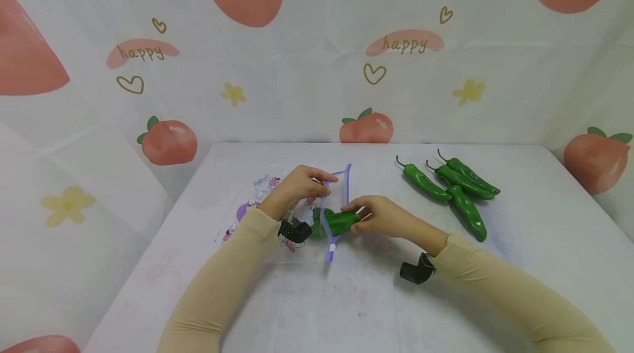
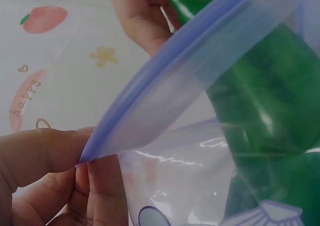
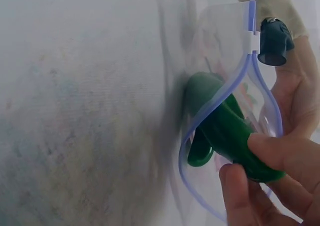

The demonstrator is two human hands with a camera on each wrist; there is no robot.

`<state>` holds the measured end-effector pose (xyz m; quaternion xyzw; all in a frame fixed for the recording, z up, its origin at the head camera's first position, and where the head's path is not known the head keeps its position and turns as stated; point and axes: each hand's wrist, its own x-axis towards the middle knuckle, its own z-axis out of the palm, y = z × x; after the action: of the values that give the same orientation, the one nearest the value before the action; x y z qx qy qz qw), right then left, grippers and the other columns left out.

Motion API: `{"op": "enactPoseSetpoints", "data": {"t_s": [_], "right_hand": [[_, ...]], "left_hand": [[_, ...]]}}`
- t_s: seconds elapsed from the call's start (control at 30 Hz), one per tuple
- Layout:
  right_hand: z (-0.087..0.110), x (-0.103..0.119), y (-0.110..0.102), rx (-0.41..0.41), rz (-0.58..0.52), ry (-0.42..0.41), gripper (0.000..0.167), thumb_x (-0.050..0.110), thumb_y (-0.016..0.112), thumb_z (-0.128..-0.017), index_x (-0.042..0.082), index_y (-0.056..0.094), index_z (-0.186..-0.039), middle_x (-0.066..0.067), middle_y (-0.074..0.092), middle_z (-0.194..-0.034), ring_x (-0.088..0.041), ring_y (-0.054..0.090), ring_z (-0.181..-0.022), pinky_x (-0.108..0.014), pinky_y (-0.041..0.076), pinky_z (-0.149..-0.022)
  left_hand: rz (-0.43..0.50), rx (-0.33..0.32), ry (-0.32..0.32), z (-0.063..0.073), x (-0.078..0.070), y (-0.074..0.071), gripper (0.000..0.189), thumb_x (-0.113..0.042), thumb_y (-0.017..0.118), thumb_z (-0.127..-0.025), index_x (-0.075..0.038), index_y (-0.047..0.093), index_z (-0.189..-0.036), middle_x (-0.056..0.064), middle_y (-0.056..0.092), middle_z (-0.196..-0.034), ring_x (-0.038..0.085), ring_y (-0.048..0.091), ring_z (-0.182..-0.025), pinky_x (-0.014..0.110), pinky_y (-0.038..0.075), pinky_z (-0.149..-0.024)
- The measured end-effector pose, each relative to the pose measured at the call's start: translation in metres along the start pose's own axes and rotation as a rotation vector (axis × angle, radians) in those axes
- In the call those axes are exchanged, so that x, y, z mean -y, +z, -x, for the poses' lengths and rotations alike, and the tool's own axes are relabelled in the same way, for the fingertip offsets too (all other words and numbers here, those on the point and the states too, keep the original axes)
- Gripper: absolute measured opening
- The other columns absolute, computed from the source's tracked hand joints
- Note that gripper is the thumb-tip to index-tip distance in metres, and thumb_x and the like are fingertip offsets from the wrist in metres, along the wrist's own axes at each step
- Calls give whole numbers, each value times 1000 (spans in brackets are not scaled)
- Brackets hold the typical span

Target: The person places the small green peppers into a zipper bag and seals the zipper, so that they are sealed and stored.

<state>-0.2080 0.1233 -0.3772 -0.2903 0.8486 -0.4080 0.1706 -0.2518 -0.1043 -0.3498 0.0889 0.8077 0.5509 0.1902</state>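
Glossy pepper (image 1: 344, 223) partly inside seemingly plastic bag (image 1: 303, 212).

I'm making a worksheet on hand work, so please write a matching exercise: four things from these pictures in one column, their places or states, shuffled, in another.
Column 1
1. Left hand
2. Right hand
3. Four loose peppers
4. Slider

Column 2
A. Holds a green pepper that is partly inside the clear bag
B. White, on the bag's purple edge
C. Pinches the bag's edge between its fingers
D. Lie on the table, right of the bag

Pairs: 1-C, 2-A, 3-D, 4-B
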Motion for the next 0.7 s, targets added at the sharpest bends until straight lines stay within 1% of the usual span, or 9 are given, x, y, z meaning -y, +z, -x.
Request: {"op": "enactPoseSetpoints", "data": {"t_s": [0.1, 0.3, 0.5, 0.7], "right_hand": [[-1, 2, 0, -1, -1, -7, 36, 3, 71, -85, 0, 64, -119, -15, 67, -114, -25, 67, -96, -35, 56, -84], [-2, 5, 1, -22, -30, 17, 26, 2, 72, -83, 2, 65, -108, -14, 68, -108, -22, 67, -93, -32, 57, -79], [-5, 6, 5, -41, -11, 5, 26, 1, 72, -82, 2, 68, -108, -11, 67, -102, -19, 66, -89, -29, 56, -76], [-10, 5, 7, -35, -19, -5, 27, 0, 72, -82, 0, 69, -109, -11, 68, -102, -21, 66, -89, -30, 56, -79]], "left_hand": [[-2, -2, 4, -1, 0, 0, 35, 3, 68, -84, 4, 66, -119, 1, 51, -80, 11, 42, -56, 23, 38, -51], [3, 1, 9, -1, 0, 0, 35, 3, 67, -84, 5, 66, -119, 1, 51, -80, 11, 42, -58, 23, 38, -52], [2, -5, 6, 0, -2, 0, 35, 3, 68, -83, 5, 66, -119, 1, 51, -80, 11, 43, -56, 22, 37, -50], [14, 1, -2, 1, -3, 0, 35, 4, 67, -84, 4, 66, -119, 2, 52, -81, 12, 44, -57, 23, 36, -48]]}}
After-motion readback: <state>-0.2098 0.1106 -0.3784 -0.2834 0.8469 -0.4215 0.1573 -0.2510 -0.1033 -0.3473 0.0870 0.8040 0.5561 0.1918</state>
